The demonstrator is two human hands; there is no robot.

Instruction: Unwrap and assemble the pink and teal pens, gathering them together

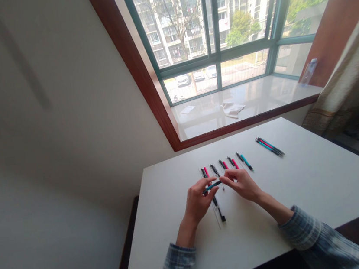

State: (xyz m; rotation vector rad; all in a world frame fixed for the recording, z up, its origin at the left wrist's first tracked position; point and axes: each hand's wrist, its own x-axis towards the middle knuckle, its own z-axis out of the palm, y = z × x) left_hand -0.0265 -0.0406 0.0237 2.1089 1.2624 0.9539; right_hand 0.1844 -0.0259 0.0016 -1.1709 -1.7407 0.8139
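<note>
My left hand is closed round a teal pen barrel, held slantwise above the table. At its dark right end, the fingers of my right hand are pinched together; the very tip is hidden there. Just below lies a tiny pinkish part. Under and beside my left hand are black pen parts, a thin clear rod and a small black piece. Behind my hands runs a row of pen parts: a pink barrel, black pieces, more pink barrels and a teal barrel.
Several whole-looking teal and pink pens lie side by side at the back right of the white table. Beyond it, a window sill bears a cloth and a clear bottle. A curtain hangs at right.
</note>
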